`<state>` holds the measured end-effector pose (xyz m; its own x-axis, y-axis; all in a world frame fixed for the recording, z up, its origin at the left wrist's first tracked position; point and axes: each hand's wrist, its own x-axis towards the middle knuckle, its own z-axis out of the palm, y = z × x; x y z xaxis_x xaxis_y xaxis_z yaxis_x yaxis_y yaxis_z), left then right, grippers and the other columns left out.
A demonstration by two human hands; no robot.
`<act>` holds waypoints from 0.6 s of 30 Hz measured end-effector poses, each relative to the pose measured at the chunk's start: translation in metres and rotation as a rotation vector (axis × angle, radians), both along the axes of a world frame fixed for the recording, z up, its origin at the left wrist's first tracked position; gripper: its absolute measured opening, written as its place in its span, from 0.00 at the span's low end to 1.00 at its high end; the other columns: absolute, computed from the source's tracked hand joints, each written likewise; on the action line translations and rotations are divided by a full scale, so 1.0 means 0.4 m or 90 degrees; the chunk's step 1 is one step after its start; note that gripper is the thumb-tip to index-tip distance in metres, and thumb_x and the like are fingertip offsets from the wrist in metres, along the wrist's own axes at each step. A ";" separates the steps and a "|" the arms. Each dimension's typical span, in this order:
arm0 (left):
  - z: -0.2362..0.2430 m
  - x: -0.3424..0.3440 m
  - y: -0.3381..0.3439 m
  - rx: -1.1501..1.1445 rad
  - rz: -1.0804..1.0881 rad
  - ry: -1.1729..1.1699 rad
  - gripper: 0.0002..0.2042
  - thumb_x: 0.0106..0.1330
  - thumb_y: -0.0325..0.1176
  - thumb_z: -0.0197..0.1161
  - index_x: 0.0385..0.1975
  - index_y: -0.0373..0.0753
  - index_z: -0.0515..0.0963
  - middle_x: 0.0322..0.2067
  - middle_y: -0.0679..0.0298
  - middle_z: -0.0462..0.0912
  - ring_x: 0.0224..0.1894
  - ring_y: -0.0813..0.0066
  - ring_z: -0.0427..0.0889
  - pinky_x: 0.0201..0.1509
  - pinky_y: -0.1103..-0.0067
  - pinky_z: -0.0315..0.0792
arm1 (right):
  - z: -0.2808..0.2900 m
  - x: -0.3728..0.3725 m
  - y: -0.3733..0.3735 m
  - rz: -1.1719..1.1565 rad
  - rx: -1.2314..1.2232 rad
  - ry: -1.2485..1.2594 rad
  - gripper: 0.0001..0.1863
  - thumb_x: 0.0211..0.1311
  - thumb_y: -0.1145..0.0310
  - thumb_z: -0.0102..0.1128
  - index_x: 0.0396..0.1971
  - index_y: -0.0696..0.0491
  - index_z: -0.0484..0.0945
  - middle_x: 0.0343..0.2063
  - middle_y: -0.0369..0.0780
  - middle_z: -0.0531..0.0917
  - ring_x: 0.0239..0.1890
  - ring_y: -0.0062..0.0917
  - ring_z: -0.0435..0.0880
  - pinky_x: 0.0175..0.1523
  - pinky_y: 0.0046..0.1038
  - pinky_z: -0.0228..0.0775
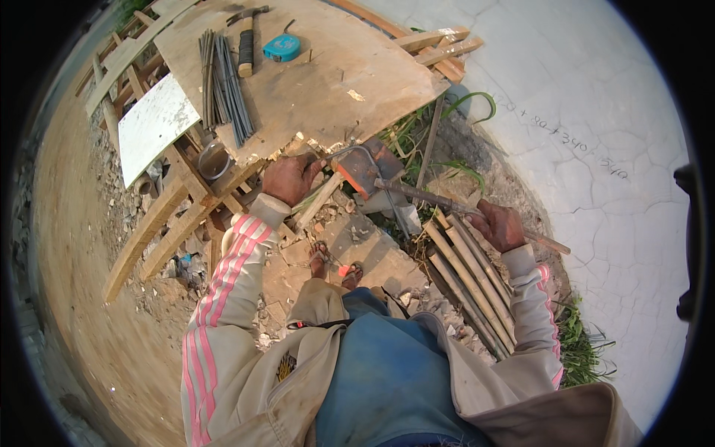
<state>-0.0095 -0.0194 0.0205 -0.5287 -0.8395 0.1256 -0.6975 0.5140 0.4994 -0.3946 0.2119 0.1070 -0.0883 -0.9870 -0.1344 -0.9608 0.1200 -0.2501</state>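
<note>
Close to the board's near edge, my left hand (pixel 290 179) is closed on one end of a thin grey metal rod (pixel 360 148). That rod bends over a rusty, orange-edged metal block (pixel 357 171), and its other end slants down toward the ground. My right hand (pixel 500 226) is wrapped round a long brown bar (pixel 424 195). The bar's far end reaches the block, beside the bent rod; whether it hooks the rod I cannot tell. A wooden piece (pixel 320 200) sticks out below the block.
On the board (pixel 328 97) lie a hammer (pixel 246 45), a blue tape measure (pixel 282 48) and bundled metal rods (pixel 229 93). Bamboo poles (pixel 473 276) lean beside my right arm. A cracked grey wall (pixel 596 149) stands right; timber beams (pixel 149 227) and rubble lie left.
</note>
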 end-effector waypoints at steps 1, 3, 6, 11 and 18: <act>-0.003 0.000 -0.003 -0.008 -0.004 -0.005 0.18 0.71 0.51 0.58 0.36 0.43 0.85 0.20 0.51 0.81 0.27 0.47 0.83 0.33 0.57 0.75 | -0.006 -0.001 0.001 -0.004 -0.007 0.014 0.24 0.66 0.46 0.59 0.32 0.55 0.75 0.21 0.53 0.79 0.30 0.55 0.80 0.35 0.51 0.69; -0.008 0.004 -0.003 -0.027 -0.006 0.020 0.18 0.71 0.52 0.58 0.37 0.43 0.85 0.20 0.52 0.81 0.27 0.47 0.83 0.33 0.57 0.75 | -0.012 -0.006 -0.001 0.025 -0.017 0.004 0.24 0.67 0.45 0.59 0.32 0.55 0.75 0.20 0.52 0.76 0.28 0.54 0.78 0.33 0.49 0.67; -0.016 0.004 0.001 -0.035 0.000 0.018 0.19 0.71 0.52 0.58 0.37 0.42 0.85 0.20 0.51 0.81 0.28 0.47 0.83 0.34 0.57 0.75 | -0.014 -0.018 -0.009 0.027 0.024 -0.003 0.25 0.68 0.45 0.57 0.32 0.56 0.76 0.20 0.53 0.77 0.29 0.55 0.79 0.35 0.49 0.68; -0.018 0.001 -0.004 -0.029 0.001 0.035 0.21 0.71 0.54 0.58 0.34 0.40 0.85 0.21 0.50 0.82 0.29 0.46 0.83 0.36 0.57 0.75 | -0.012 -0.086 0.022 -0.013 0.087 -0.024 0.31 0.68 0.40 0.54 0.27 0.58 0.77 0.19 0.53 0.77 0.28 0.53 0.79 0.35 0.48 0.69; -0.016 0.007 -0.005 -0.005 0.044 -0.057 0.27 0.71 0.59 0.56 0.29 0.38 0.85 0.22 0.48 0.82 0.30 0.46 0.83 0.36 0.59 0.76 | -0.015 -0.291 0.202 -0.166 0.121 0.083 0.38 0.63 0.30 0.52 0.23 0.56 0.77 0.16 0.50 0.76 0.25 0.49 0.80 0.33 0.46 0.69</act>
<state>-0.0067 -0.0213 0.0142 -0.4786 -0.8737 0.0877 -0.7729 0.4666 0.4300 -0.5110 0.2928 0.1010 -0.3622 -0.8876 -0.2846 -0.9143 0.3977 -0.0769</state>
